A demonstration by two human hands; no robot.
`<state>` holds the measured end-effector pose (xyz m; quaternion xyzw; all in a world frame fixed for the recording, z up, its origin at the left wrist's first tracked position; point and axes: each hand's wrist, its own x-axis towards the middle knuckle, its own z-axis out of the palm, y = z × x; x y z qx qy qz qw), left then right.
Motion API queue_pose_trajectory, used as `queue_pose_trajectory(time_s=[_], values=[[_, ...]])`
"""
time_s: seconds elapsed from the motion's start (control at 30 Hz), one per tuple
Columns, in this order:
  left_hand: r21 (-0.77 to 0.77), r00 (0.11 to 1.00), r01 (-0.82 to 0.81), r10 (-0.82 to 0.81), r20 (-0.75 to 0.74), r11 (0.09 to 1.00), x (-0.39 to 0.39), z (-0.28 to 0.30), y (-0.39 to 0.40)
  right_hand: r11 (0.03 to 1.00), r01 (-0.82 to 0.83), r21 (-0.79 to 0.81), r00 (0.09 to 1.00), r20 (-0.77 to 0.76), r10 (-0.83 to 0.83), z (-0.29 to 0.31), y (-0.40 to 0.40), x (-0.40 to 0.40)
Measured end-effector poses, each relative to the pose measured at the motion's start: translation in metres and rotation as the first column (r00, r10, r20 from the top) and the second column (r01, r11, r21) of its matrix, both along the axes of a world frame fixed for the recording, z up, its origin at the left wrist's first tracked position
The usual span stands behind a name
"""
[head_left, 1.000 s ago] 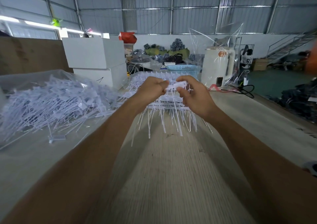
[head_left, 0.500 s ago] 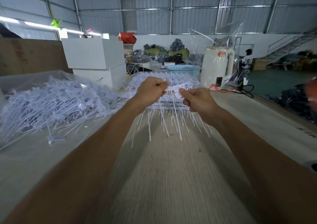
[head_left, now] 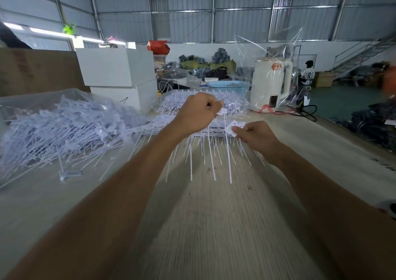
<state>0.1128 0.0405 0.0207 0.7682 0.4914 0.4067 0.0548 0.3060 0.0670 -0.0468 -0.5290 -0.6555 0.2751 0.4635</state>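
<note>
Pinching at the flat head is the recommended hold for these white plastic tag ties; the tail is too thin to grip. Left hand: fingers curled tight, thumb and forefinger nipping the upper tie head, raised above the table. Right hand: fingers curled, tips pinching the lower tie head, just below and to the right, approx. over the tie batch lying mid-table. The two heads are apart. Properties (est.): v. light, springy, smooth, so slip risk is moderate; tails bend easily and prob. snag on neighbours. Heads look stiff enough for a firm pinch w/o damage. Pull straight; avoid twisting at the head/tail joint, likely the weak pt. Loose tie heap sits in clear film at left.
</note>
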Motion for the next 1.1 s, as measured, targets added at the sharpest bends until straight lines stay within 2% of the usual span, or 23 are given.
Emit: queue_pose_trajectory(time_s=[0.2, 0.43, 0.57, 0.63, 0.73, 0.87, 1.0, 1.1], values=[[-0.082, 1.0, 0.002, -0.003, -0.007, 0.997, -0.005, -0.011, -0.003, 0.998, -0.052, 0.027, 0.997, -0.062, 0.054, 0.014, -0.008, -0.01], [-0.062, 1.0, 0.013, -0.013, 0.0, 0.998, -0.005, -0.012, -0.002, 0.997, -0.039, 0.068, 0.973, -0.224, 0.053, 0.032, -0.018, -0.021], [-0.063, 1.0, 0.017, -0.017, 0.004, 0.998, -0.009, -0.014, 0.001, 0.989, -0.03, 0.145, 0.887, -0.452, 0.093, 0.045, -0.023, -0.025], [-0.062, 1.0, 0.027, -0.025, 0.018, 0.998, -0.01, -0.015, 0.002, 0.986, -0.049, 0.158, 0.847, -0.517, 0.125, 0.048, -0.023, -0.025], [-0.061, 0.999, 0.025, -0.024, 0.028, 0.998, -0.01, -0.017, 0.005, 0.984, -0.117, 0.134, 0.847, -0.504, 0.17, 0.034, -0.022, -0.025], [-0.051, 1.0, 0.005, -0.004, 0.028, 0.999, -0.009, -0.017, 0.006, 0.988, -0.145, 0.059, 0.91, -0.385, 0.157, 0.017, -0.022, -0.027], [-0.031, 0.999, 0.017, -0.016, 0.045, 0.999, -0.007, -0.017, 0.007, 0.991, -0.13, 0.04, 0.905, -0.404, 0.135, 0.031, -0.022, -0.032], [-0.026, 0.999, 0.02, -0.019, 0.045, 0.999, -0.004, -0.017, 0.009, 0.974, -0.223, -0.03, 0.901, -0.389, 0.194, 0.035, -0.028, -0.04]])
